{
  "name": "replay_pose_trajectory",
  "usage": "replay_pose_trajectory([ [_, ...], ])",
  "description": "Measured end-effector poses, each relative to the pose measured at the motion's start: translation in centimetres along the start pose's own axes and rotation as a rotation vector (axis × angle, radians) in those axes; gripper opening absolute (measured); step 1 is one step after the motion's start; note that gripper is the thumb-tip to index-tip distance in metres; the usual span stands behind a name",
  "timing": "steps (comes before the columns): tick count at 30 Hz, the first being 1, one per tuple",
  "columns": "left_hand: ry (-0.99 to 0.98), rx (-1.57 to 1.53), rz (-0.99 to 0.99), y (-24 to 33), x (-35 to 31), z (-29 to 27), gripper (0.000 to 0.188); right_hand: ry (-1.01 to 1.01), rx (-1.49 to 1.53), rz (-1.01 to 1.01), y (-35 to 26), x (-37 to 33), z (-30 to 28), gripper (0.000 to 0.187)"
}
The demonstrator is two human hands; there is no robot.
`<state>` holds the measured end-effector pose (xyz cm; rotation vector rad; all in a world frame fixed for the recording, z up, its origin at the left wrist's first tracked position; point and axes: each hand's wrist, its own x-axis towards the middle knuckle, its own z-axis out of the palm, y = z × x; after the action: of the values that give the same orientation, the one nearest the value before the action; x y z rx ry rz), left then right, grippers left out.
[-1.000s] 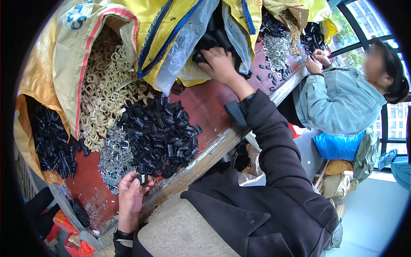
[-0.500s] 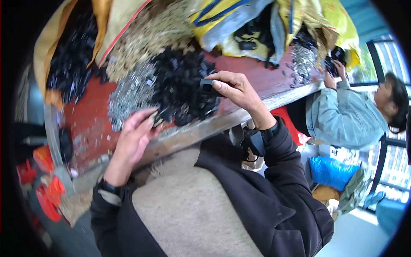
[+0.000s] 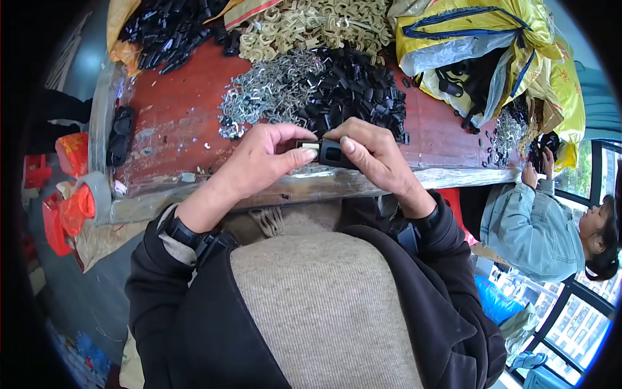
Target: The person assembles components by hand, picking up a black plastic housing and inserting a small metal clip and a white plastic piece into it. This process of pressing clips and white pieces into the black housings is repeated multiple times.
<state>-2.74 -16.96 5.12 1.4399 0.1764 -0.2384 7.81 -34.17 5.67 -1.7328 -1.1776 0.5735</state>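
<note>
Near the front edge of the red worktable (image 3: pixel 175 123), both my hands meet over a small black plastic housing (image 3: pixel 333 155) with a rectangular window. My right hand (image 3: pixel 383 159) grips the housing between thumb and fingers. Pinched in my left hand (image 3: pixel 265 155) is a small cream-coloured plastic piece (image 3: pixel 310 146), at the housing's left end; how far it sits inside is hidden by my fingers. Just beyond lie a pile of black plastic parts (image 3: pixel 363 91), a heap of small silver metal pieces (image 3: pixel 259 94) and a mound of beige plastic pieces (image 3: pixel 317 26).
More black parts (image 3: pixel 172 29) spill from a sack at the far left. A yellow bag (image 3: pixel 473 29) holding black parts stands at the far right. A dark object (image 3: pixel 121 135) lies by the left edge. Another person (image 3: pixel 534 217) works at the table's right end.
My hands were apart and have come together, bringing the cream piece against the black housing. The view has shifted, so the table now appears more level.
</note>
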Motion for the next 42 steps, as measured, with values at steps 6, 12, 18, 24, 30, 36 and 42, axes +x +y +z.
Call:
replay_pose_trajectory([
  [6,-0.08,-0.173,-0.167,-0.3,1.6,-0.7,0.024,-0.061,-0.09,-0.032,0.7,0.7,-0.9,0.032],
  [12,-0.045,-0.255,-0.244,-0.6,2.8,-0.4,0.026,0.009,-0.037,-0.001,1.9,1.0,-1.1,0.03],
  [18,-0.022,-0.283,-0.277,-0.9,2.8,0.1,0.028,0.08,0.037,0.112,1.6,0.3,-0.4,0.03],
  [24,0.006,-0.36,-0.278,-0.5,1.9,1.2,0.027,0.157,0.049,0.125,0.8,-0.7,0.4,0.032],
  [30,0.034,-0.353,-0.234,0.0,1.4,1.5,0.028,0.139,0.188,0.146,0.6,-1.4,0.8,0.032],
  [36,0.107,-0.404,-0.212,-0.1,1.5,1.5,0.029,0.066,0.038,-0.189,0.7,-0.8,1.4,0.056],
  [42,0.075,-0.433,-0.184,-0.9,1.9,0.9,0.029,-0.057,0.185,-0.16,1.2,0.5,1.6,0.079],
])
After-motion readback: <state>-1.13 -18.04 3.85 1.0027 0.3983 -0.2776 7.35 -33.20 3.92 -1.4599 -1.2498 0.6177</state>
